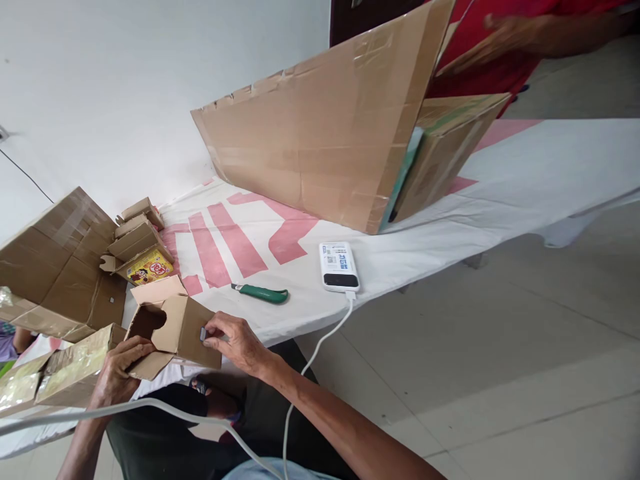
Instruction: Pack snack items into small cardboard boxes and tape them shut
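A small brown cardboard box [195, 332] with its end flaps folded out sits tilted at the table's front edge. My left hand [120, 370] is closed on its left edge, by the lower flap. Against the box's right side, my right hand [235, 340] pinches a small pale grey piece [203, 334], whose kind I cannot make out. A green-handled utility knife [263, 293] lies on the cloth beyond my right hand. Behind the box stands a yellow printed packet [151, 267].
A white power bank [339, 267] lies near the edge, its white cable [320, 343] hanging past my lap. A large cardboard panel [320, 127] stands across the table. Cardboard boxes [65, 260] crowd the left. At the upper right is another person's hand [505, 40].
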Demonstrator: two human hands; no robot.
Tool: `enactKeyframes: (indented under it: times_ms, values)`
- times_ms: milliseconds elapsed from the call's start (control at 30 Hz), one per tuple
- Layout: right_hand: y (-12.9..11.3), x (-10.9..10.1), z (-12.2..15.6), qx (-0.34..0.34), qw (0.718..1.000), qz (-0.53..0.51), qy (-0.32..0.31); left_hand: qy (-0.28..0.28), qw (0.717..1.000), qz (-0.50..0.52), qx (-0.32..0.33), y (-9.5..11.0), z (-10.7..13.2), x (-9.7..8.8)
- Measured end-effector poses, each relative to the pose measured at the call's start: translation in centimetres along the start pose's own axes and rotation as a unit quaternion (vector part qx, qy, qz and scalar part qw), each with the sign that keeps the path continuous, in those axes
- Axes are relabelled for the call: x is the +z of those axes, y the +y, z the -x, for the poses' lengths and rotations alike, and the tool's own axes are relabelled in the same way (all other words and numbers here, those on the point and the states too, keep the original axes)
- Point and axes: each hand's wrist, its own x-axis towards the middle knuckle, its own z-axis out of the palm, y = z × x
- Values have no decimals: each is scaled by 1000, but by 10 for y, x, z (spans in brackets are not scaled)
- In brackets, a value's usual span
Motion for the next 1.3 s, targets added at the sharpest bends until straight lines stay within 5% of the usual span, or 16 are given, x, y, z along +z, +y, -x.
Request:
enactKeyframes:
  times_ms: [367,600,1300]
  values:
    - [3,-5,-7,-70,993,88,-43,11,999,5,36,12,-9,-5]
    - [3,-11,-11,-85,990,111,-24,-10,999,19,27,11,-10,-6]
    - [-6,-17,-27,-144,970,166,-102,-19,997,80,-4,6,-7,-9]
